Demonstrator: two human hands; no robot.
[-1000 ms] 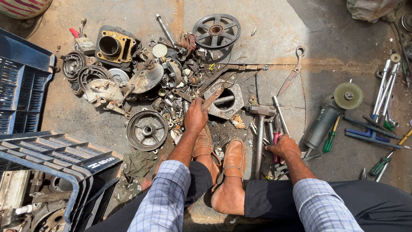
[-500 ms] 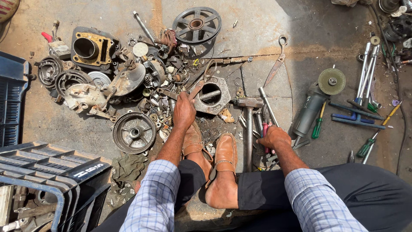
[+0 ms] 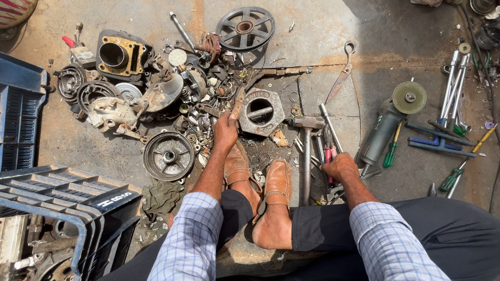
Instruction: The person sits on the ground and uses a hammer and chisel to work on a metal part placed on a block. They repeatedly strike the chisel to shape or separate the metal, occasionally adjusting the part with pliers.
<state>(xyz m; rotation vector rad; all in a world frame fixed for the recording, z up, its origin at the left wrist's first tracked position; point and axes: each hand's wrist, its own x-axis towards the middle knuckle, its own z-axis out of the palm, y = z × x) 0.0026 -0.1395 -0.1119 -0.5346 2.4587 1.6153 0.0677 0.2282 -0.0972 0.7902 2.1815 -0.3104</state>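
My left hand [image 3: 226, 131] reaches into a heap of small engine parts, its fingers closed around a rusty flat metal strip [image 3: 238, 104] beside a hexagonal metal block [image 3: 260, 112]. Over a bundle of hand tools, my right hand [image 3: 341, 165] is curled with its fingers around red-handled pliers [image 3: 328, 154]. A hammer [image 3: 307, 140] lies just left of that hand. My feet in brown sandals [image 3: 277, 182] rest between the two hands.
A round drum part [image 3: 168, 155] lies left of my left arm. Farther off are a cylinder block [image 3: 121, 54] and a spoked pulley wheel [image 3: 245, 27]. An angle grinder [image 3: 391, 122], wrenches [image 3: 452, 86] and screwdrivers [image 3: 390, 148] lie at the right. Blue plastic crates [image 3: 21, 112] stand at the left.
The view has shifted slightly. Both hands stay at the same spots among the parts and tools.
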